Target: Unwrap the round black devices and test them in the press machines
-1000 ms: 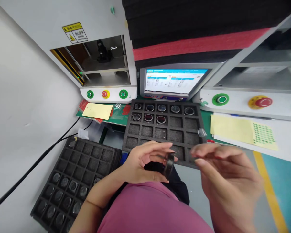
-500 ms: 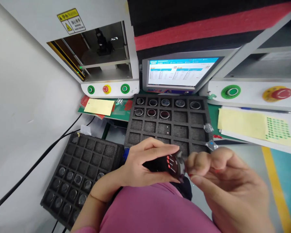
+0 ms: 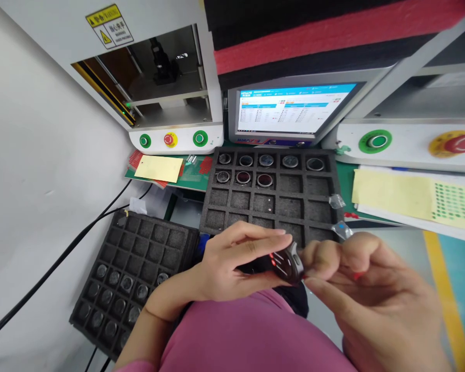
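My left hand [image 3: 232, 261] is closed around a round smartwatch case [image 3: 289, 264], thumb on one side and fingers on the other. Its dark face shows lit red marks and white lines and tilts toward me. Right at the case's edge, my right hand [image 3: 380, 299] has its fingers curled and its thumb pressed to the forefinger. A speck of red shows at that thumb tip and another red bit lies among the fingers; what the pinch holds is too small to make out. Behind both hands lies a black foam tray [image 3: 290, 208] with several round watch cases in its far rows.
A second foam tray stack [image 3: 147, 235] with more watch cases sits lower left. Beyond are a monitor [image 3: 294, 111], a left machine's button panel [image 3: 182, 140] and a red stop button [image 3: 463, 148]. Yellow paper [image 3: 395, 194] with green dots lies right; black cables [image 3: 77, 243] hang left.
The watch has shifted slightly right and turned in my left hand, showing more of its side edge. My right hand stays pinched beside it, shifted slightly right. The view has moved a little.
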`<action>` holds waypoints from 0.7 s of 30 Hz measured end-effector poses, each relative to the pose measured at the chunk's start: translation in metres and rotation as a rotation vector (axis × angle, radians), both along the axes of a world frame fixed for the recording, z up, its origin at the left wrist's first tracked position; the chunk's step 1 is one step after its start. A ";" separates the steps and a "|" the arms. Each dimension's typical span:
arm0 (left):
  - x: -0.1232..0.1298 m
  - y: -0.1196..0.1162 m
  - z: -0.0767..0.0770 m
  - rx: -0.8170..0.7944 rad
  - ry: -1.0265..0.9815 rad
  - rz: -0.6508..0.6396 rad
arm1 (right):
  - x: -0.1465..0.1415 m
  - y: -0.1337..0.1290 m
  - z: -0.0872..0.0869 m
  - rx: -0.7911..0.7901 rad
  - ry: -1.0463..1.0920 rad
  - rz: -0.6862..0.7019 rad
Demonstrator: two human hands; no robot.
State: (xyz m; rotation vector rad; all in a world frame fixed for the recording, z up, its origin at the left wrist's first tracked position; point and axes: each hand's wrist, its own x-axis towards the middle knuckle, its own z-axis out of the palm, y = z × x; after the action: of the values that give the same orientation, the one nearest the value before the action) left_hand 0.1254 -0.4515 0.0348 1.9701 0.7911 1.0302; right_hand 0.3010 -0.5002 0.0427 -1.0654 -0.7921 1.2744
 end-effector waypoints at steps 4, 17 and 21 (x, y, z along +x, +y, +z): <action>0.003 0.003 -0.003 0.148 -0.067 0.001 | -0.001 0.000 0.003 -0.024 0.006 0.004; 0.001 0.007 -0.014 0.252 -0.147 -0.017 | 0.003 0.015 -0.013 -0.127 0.327 0.247; 0.000 0.010 -0.015 0.213 -0.150 -0.069 | -0.007 0.018 -0.020 -0.257 0.522 0.322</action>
State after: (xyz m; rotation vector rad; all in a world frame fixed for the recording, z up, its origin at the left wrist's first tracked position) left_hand 0.1250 -0.4415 0.0197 2.0530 0.5467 1.2475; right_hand 0.2939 -0.4818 0.0223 -0.7600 -0.4126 1.8686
